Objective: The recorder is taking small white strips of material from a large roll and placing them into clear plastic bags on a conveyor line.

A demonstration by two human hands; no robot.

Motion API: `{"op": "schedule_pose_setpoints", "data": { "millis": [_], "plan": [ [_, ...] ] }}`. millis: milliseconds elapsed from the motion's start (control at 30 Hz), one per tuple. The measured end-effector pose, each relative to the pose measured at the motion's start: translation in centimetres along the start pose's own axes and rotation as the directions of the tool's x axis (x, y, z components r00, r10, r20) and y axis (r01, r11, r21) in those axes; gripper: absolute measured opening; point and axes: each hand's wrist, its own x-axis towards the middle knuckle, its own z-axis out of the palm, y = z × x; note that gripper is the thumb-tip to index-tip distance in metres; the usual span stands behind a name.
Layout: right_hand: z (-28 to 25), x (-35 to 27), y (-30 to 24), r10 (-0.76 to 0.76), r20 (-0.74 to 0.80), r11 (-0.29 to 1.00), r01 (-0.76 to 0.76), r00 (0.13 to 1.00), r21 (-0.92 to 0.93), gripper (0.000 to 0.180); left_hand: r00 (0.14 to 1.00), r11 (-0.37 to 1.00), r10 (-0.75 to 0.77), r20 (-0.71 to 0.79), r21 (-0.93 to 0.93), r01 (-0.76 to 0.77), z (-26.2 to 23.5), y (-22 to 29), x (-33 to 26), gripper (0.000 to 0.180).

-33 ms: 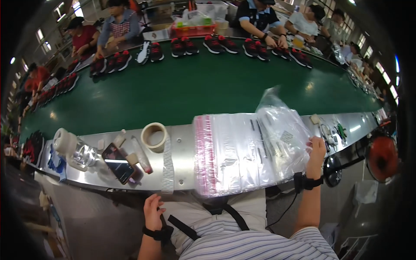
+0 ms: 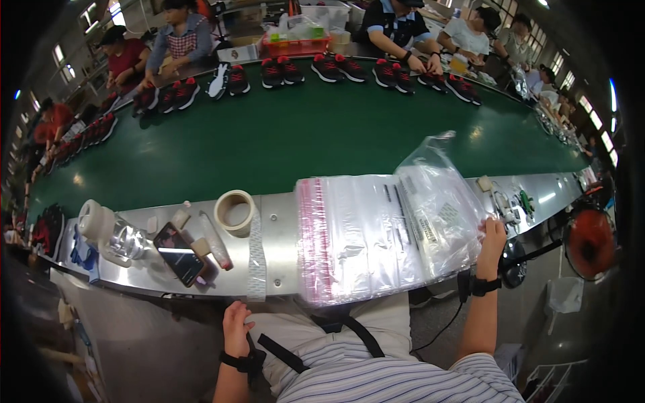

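Note:
A thick stack of clear plastic bags [image 2: 356, 242] with pink-red edges on its left side lies across the metal ledge in front of me. My right hand [image 2: 492, 238] pinches the right edge of a clear plastic bag [image 2: 447, 208], which is spread over the stack's right side. Its loose top stands up over the green belt. My left hand [image 2: 236, 328] hangs just below the ledge near my lap, fingers loosely bent and apart, with nothing in it. Closest to it on the ledge, a roll of tape [image 2: 236, 213] has a printed strip [image 2: 257, 258] trailing down to the front edge.
Left on the ledge are a phone [image 2: 179, 254], a clear bottle [image 2: 124, 240] and a marker-like tube [image 2: 215, 240]. Beyond runs a green conveyor belt [image 2: 269, 141] with black-and-red sneakers [image 2: 329, 68] along its far side. Several people work across it. An orange-red fan [image 2: 591, 243] stands at right.
The view has shifted slightly. The bag's loose top now leans further right and the bag lies flatter. My right hand still pinches its edge, and my left hand has stayed put.

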Motion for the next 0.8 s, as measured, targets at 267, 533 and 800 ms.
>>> {"op": "schedule_pose_setpoints", "data": {
  "millis": [267, 533, 800],
  "plan": [
    [-4.7, -4.3, 5.2, -0.453, -0.003, 0.770, 0.390, 0.892, -0.504, 0.015, 0.878, 0.748, 0.207, 0.431, 0.509, -0.426, 3.7, -0.3, 1.0, 0.016],
    [11.5, -20.6, -4.8, -0.054, 0.957, 0.992, 0.128, 0.283, 0.018, 0.016, 0.763, 0.991, -0.128, 0.634, 0.106, 0.078, 8.4, 4.4, -2.5, 0.022],
    [13.6, -22.3, -2.8, 0.328, 0.923, 0.710, -0.697, 0.203, -0.099, 0.011, 0.706, 0.995, -0.100, 0.701, 0.054, 0.088, 8.9, 5.8, -0.2, 0.029]
  ]
}}
